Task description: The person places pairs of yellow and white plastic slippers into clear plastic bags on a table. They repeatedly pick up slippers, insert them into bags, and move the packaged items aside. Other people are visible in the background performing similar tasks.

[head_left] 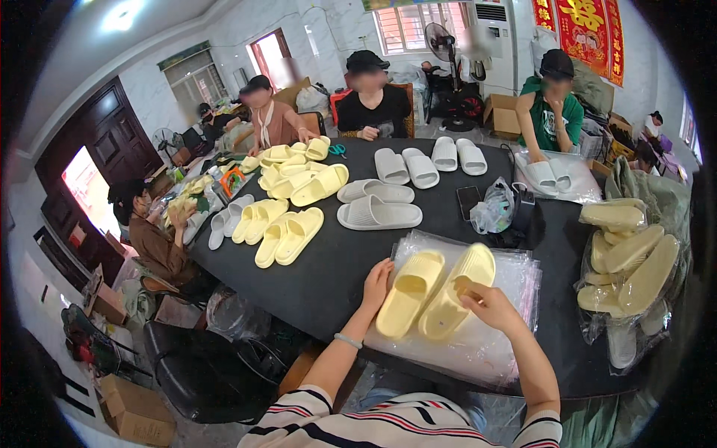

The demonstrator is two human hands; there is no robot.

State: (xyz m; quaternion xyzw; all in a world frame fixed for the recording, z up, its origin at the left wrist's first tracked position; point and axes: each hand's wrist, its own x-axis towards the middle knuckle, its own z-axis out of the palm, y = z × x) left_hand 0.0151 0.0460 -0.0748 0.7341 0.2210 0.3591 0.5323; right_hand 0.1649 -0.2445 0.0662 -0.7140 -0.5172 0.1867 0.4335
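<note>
A pair of pale yellow slippers lies side by side in front of me, the left slipper (407, 302) and the right slipper (437, 317), toes pointing away. Beneath them is a stack of clear plastic bags (478, 358). My right hand (487, 305) has its bent fingers closed at the edge of the right slipper's strap. Beside the left slipper, my left hand (377, 285) rests at the stack's left edge with its fingers stretched out. Whether the slippers lie on the top bag or partly inside it, I cannot tell.
Several yellow slippers (290, 237) and grey slippers (379, 214) stand on the black table (336, 276). Bagged yellow slippers (635, 261) lie at the right edge. A phone (469, 201) and crumpled plastic (493, 207) are ahead. Several people sit around, one handling grey slippers (544, 176).
</note>
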